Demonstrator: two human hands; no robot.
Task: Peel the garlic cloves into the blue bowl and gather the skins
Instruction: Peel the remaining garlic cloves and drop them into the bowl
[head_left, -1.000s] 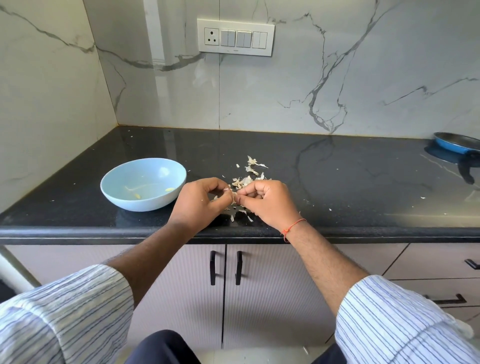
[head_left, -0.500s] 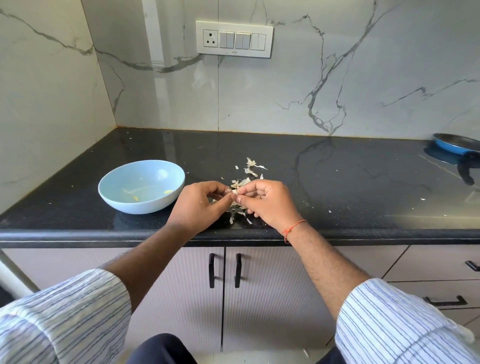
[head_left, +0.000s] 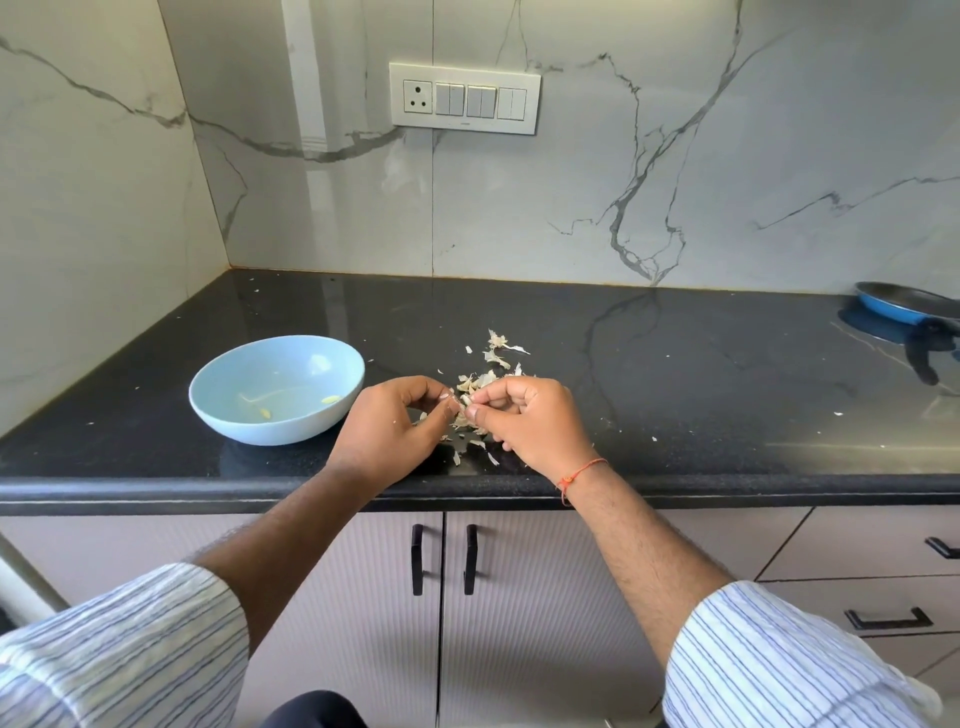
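My left hand (head_left: 395, 431) and my right hand (head_left: 524, 423) meet fingertip to fingertip over the black counter's front part, both pinching one small garlic clove (head_left: 464, 401), mostly hidden by the fingers. Under and behind the hands lies a loose scatter of pale garlic skins (head_left: 493, 358). The blue bowl (head_left: 223, 410) stands just left of my left hand, with two small peeled cloves (head_left: 330, 399) on its bottom.
A blue frying pan (head_left: 906, 306) sits at the counter's far right. Small skin flecks dot the black counter (head_left: 675, 374). The marble wall with a switch plate (head_left: 464, 98) rises behind. Cabinet doors with black handles (head_left: 441, 558) lie below the front edge.
Both hands stay together on the clove; the fingers have shifted a little, and the right hand's fingers have lifted slightly. The bowl and skins have not moved.
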